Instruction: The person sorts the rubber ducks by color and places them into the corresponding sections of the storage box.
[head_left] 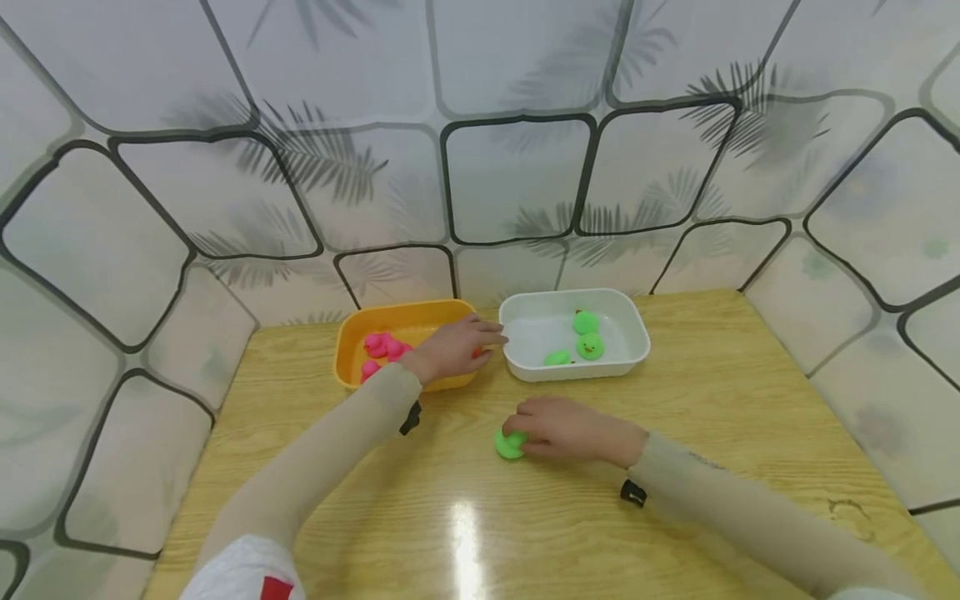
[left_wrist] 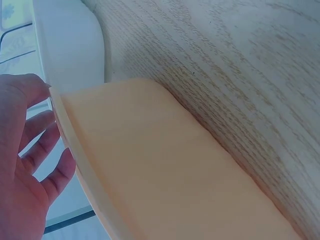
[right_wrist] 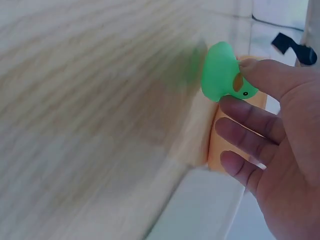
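My right hand [head_left: 573, 431] pinches a green rubber duck [head_left: 507, 447] low over the table, in front of the two tubs. In the right wrist view, thumb and forefinger hold the duck [right_wrist: 218, 75] by its head while the other fingers stay apart from it. My left hand [head_left: 454, 347] reaches over the right end of the orange tub [head_left: 405, 310], fingers stretched toward the white tub [head_left: 531, 329]. In the left wrist view, its fingertips [left_wrist: 64, 162] lie along the orange rim, and I see nothing held there. Pink rubber ducks [head_left: 378, 344] lie in the orange tub, partly behind my left forearm.
Several green rubber ducks [head_left: 589, 347] lie inside the white tub, which stands right of the orange one. Both tubs sit toward the back of the wooden table [head_left: 720, 400]. A patterned cloth wall [head_left: 517, 183] encloses the table behind and at the sides.
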